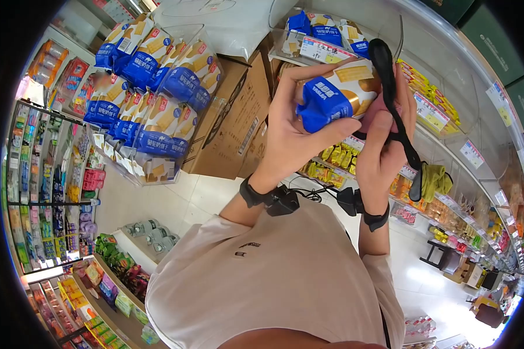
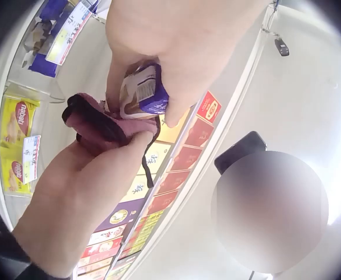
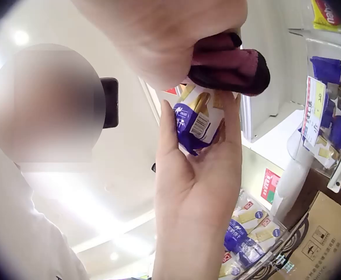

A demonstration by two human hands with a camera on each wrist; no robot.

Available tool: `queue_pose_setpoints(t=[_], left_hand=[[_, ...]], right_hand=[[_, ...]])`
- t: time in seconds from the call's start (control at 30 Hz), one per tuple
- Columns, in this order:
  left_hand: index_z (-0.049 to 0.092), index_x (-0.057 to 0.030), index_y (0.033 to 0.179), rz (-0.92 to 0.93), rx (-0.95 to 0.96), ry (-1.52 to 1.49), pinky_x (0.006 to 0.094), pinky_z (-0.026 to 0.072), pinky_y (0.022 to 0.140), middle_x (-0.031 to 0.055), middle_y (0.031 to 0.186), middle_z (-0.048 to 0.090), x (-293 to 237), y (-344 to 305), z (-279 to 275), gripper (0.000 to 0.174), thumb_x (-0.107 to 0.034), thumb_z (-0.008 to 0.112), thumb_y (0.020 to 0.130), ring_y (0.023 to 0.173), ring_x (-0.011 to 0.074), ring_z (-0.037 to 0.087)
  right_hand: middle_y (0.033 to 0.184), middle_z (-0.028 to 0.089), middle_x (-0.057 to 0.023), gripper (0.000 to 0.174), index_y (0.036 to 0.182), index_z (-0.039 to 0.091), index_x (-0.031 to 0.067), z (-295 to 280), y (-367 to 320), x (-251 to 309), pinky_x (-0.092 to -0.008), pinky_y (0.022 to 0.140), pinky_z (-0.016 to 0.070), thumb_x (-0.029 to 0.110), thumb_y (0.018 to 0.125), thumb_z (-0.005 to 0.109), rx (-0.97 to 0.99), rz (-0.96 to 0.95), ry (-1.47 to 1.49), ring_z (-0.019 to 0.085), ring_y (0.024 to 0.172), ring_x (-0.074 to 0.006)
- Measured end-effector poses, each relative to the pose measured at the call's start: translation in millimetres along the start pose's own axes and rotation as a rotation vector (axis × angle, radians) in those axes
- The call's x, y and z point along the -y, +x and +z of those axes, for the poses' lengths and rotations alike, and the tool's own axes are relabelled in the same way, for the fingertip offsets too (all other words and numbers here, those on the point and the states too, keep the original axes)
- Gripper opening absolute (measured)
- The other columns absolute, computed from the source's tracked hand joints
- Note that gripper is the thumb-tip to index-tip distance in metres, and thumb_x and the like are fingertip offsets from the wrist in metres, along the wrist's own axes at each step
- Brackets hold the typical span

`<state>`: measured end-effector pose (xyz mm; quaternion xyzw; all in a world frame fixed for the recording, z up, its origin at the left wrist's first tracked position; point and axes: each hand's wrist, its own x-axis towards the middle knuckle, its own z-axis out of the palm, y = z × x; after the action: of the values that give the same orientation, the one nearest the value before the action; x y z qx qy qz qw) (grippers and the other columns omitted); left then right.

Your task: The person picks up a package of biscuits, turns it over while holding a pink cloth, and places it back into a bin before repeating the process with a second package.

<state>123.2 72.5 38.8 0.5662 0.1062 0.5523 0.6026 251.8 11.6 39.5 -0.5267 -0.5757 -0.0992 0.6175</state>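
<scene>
My left hand [image 1: 294, 136] grips a blue, white and gold biscuit packet [image 1: 327, 104], with the thumb along its near side. In the right wrist view the packet [image 3: 198, 119] sits between the left thumb and fingers, its barcode showing. My right hand [image 1: 381, 154] holds a folded pink-purple cloth [image 2: 100, 125] with black edging against the packet's end. A black strap [image 1: 388, 87] hangs from this cloth across the right hand in the head view. In the left wrist view, the cloth overlaps the lower end of the packet [image 2: 144, 90].
Clear bins of similar biscuit packets [image 1: 160, 125] stand at the left, beside a cardboard box [image 1: 230, 122]. Ahead runs a shelf with price tags [image 1: 431, 110] and yellow packets [image 1: 422, 87]. An olive-green cloth [image 1: 435, 181] hangs at the shelf's right. Stocked racks [image 1: 46, 192] line the far left.
</scene>
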Motion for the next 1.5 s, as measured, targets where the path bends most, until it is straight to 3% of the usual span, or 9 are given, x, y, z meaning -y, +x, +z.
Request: queue_pose_setpoints(t=[0.2,0.3,0.4,0.5,0.6,0.77,0.93,1.2,1.5], left_hand=[[0.046,0.0030,0.136,0.104,0.029,0.018,0.0348,0.0469,0.103,0.0137,0.130,0.058,-1,2,-1,0.076,-0.004,0.086,0.073,0.122,0.0208,0.057],[0.045,0.0031,0.139,0.328,0.150,0.391,0.0362,0.0445,0.106,0.0137,0.130,0.058,-1,13,-12,0.080,0.000,0.085,0.070,0.125,0.0225,0.055],[0.046,0.0042,0.139,0.324,0.179,0.533,0.0363,0.0422,0.108,0.0147,0.133,0.058,1,12,-16,0.080,0.008,0.080,0.067,0.128,0.0234,0.052],[0.055,0.0036,0.132,0.098,-0.047,0.164,0.0298,0.0490,0.097,0.0123,0.127,0.063,10,1,-2,0.067,0.005,0.078,0.069,0.112,0.0166,0.061],[0.055,0.0037,0.131,0.050,0.034,0.225,0.0304,0.0511,0.095,0.0105,0.120,0.066,4,4,-6,0.062,0.008,0.071,0.070,0.108,0.0145,0.063],[0.054,0.0065,0.127,-0.010,0.100,0.252,0.0311,0.0522,0.093,0.0134,0.120,0.064,15,7,-5,0.059,0.010,0.078,0.073,0.112,0.0168,0.062],[0.053,0.0065,0.125,-0.019,0.036,0.013,0.0306,0.0532,0.093,0.0143,0.117,0.065,8,6,2,0.048,0.005,0.076,0.083,0.106,0.0160,0.064],[0.053,0.0073,0.127,-0.113,0.022,-0.080,0.0317,0.0535,0.092,0.0129,0.119,0.064,20,7,8,0.049,0.003,0.076,0.084,0.104,0.0147,0.064],[0.059,0.0047,0.129,-0.458,0.531,0.382,0.0323,0.0523,0.092,0.0102,0.119,0.067,3,20,-18,0.055,-0.005,0.082,0.080,0.111,0.0178,0.062]], right_hand=[[0.142,0.051,-0.0214,0.043,0.137,0.053,-0.0051,4,-1,3,-0.0423,0.109,0.0373,0.016,0.101,0.048,-0.035,-0.007,0.045,0.051,0.129,-0.0347],[0.138,0.056,-0.0201,0.038,0.130,0.059,-0.0037,-6,10,4,-0.0431,0.109,0.0378,0.018,0.100,0.051,-0.042,-0.029,0.141,0.052,0.129,-0.0338],[0.132,0.062,-0.0161,0.036,0.125,0.065,0.0006,-12,22,9,-0.0467,0.109,0.0380,0.019,0.094,0.059,0.061,-0.133,0.116,0.053,0.129,-0.0347],[0.128,0.064,-0.0101,0.044,0.118,0.071,0.0078,-12,21,19,-0.0522,0.109,0.0381,0.017,0.074,0.072,0.247,-0.326,-0.201,0.055,0.126,-0.0370],[0.124,0.066,-0.0090,0.039,0.113,0.072,0.0079,-11,17,28,-0.0505,0.106,0.0407,0.015,0.075,0.070,0.341,-0.348,-0.172,0.056,0.124,-0.0356],[0.109,0.070,-0.0109,0.019,0.104,0.072,0.0054,-5,21,-14,-0.0388,0.095,0.0474,0.018,0.094,0.062,0.093,-0.082,0.010,0.064,0.108,-0.0288],[0.094,0.065,-0.0037,0.030,0.098,0.066,0.0034,-30,16,-22,-0.0259,0.074,0.0462,0.033,0.101,0.060,-0.230,0.580,0.290,0.059,0.085,-0.0100],[0.079,0.063,0.0004,0.018,0.096,0.063,-0.0013,-17,12,-14,-0.0205,0.063,0.0416,0.017,0.100,0.061,-0.225,0.403,0.195,0.051,0.069,-0.0037],[0.077,0.064,-0.0051,0.019,0.094,0.059,-0.0017,-29,12,-28,-0.0235,0.062,0.0420,0.015,0.094,0.068,0.133,0.319,-0.004,0.052,0.070,-0.0073]])
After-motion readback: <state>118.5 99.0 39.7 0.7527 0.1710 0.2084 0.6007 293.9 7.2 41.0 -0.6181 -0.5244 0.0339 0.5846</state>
